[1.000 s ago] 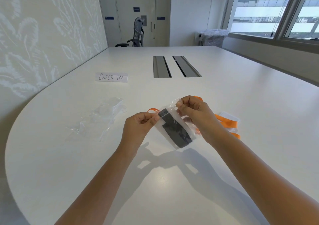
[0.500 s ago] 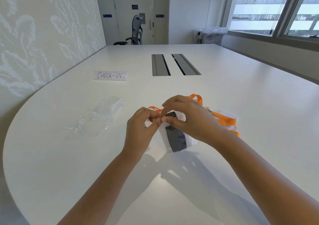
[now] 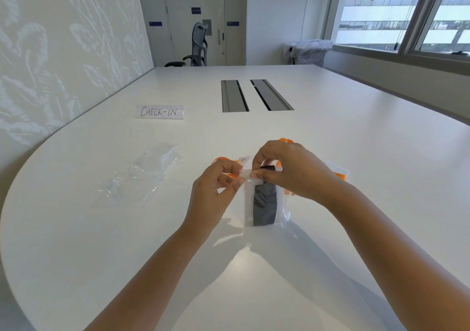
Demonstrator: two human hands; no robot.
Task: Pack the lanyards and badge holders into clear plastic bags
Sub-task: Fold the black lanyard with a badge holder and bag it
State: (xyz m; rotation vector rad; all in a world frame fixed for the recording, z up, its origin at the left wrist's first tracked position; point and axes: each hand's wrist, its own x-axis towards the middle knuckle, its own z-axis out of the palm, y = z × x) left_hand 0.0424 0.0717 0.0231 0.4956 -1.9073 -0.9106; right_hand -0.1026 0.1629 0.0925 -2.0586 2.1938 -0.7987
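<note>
A clear plastic bag [image 3: 249, 203] hangs upright just above the white table [image 3: 330, 132], with a folded black lanyard [image 3: 264, 206] inside it. My left hand [image 3: 216, 191] pinches the bag's top edge at the left. My right hand [image 3: 292, 170] pinches the same top edge from the right, its fingers curled over the opening. Orange lanyards [image 3: 339, 175] lie on the table behind my hands, mostly hidden by them. A white badge holder [image 3: 335, 166] shows behind my right wrist.
A loose pile of clear plastic bags [image 3: 142, 175] lies to the left of my hands. A paper sign reading CHECK-IN [image 3: 159, 112] sits farther back. Two grey cable slots [image 3: 256, 95] are set in the table's middle. An office chair [image 3: 197, 46] stands at the far end.
The bag has swung from a tilted position to hanging upright. Both hands have come together at its top edge, the right hand now curled over the opening.
</note>
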